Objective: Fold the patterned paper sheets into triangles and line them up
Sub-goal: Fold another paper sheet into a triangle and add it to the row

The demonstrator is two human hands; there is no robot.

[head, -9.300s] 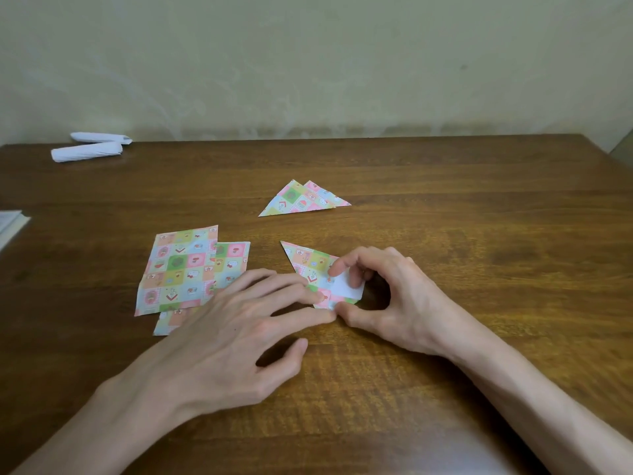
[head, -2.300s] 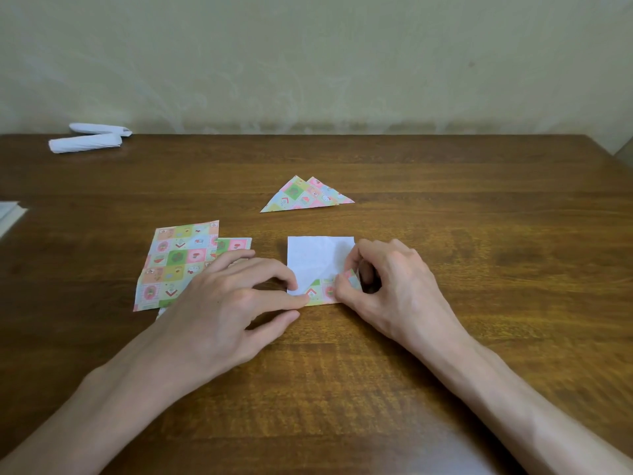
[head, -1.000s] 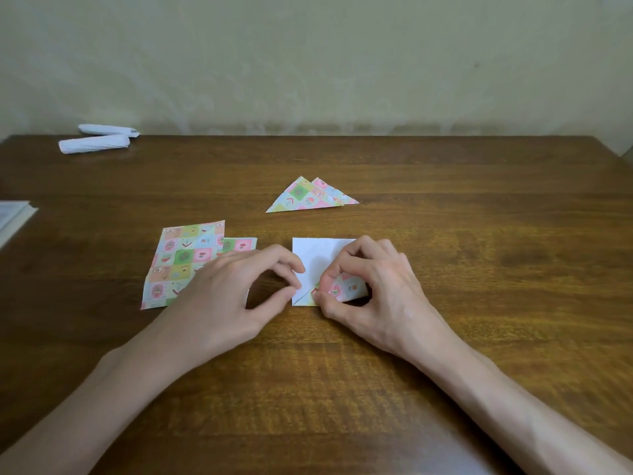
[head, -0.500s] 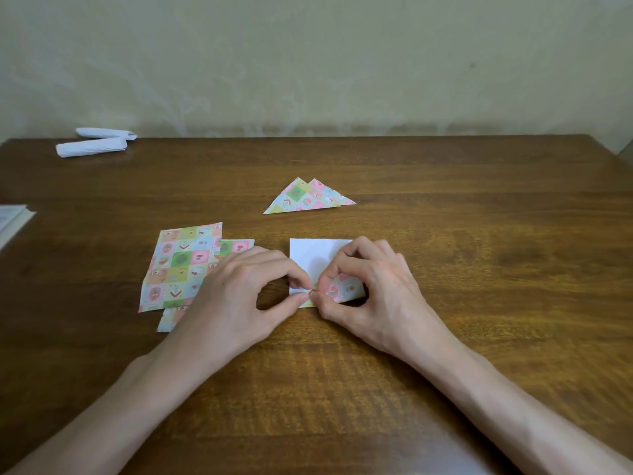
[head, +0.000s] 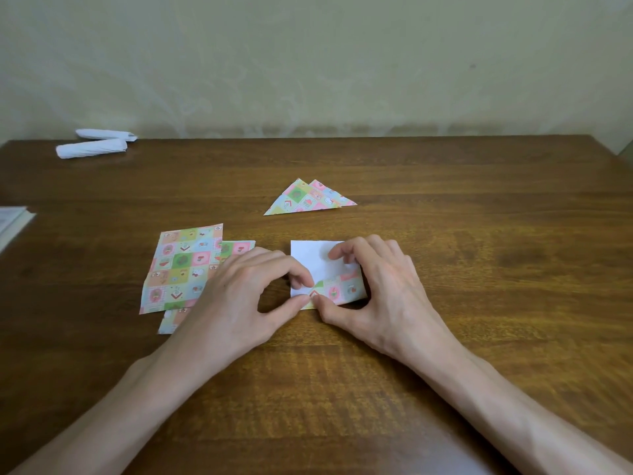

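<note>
A square sheet (head: pixel 313 258) lies white side up on the wooden table (head: pixel 479 234), its near right corner turned over so the pastel pattern shows. My left hand (head: pixel 239 299) pinches the sheet's near left corner between thumb and forefinger. My right hand (head: pixel 380 289) grips the turned-over flap, thumb at the near edge, forefinger on the white face. Two folded patterned triangles (head: pixel 308 198) lie overlapped farther back. A small stack of flat patterned sheets (head: pixel 181 265) lies left of my left hand, partly hidden by it.
Two rolled white papers (head: pixel 92 147) lie at the far left corner by the wall. A white booklet edge (head: pixel 13 221) shows at the left border. The table's right edge is near the far right.
The folded triangle from long ago has been replaced by a sheet lying white side up. In the last second my left thumb and forefinger closed on its near left corner; the flap moved slightly.
</note>
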